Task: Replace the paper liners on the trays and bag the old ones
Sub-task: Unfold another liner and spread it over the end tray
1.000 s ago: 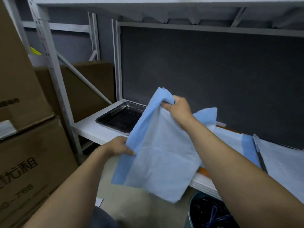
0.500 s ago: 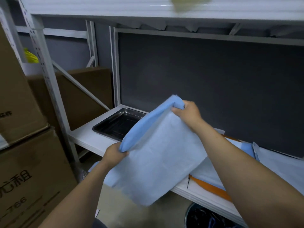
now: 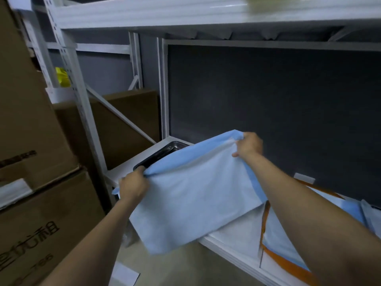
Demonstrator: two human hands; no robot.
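left hand (image 3: 133,187): fingers curled, gripping the near corner of the blue paper liner (image 3: 191,199).
right hand (image 3: 248,146): pinching the far upper corner of the same liner.
liner: stretched between both hands, held above the metal tray (image 3: 159,156), lower edge drooping past the shelf (image 3: 127,164) front.
tray: on the white shelf, mostly hidden.
left side: stacked cardboard boxes (image 3: 31,162).

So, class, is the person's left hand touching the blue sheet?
Touching. The head view shows the left hand gripping a bunched corner of the blue sheet, which creases where it is held.
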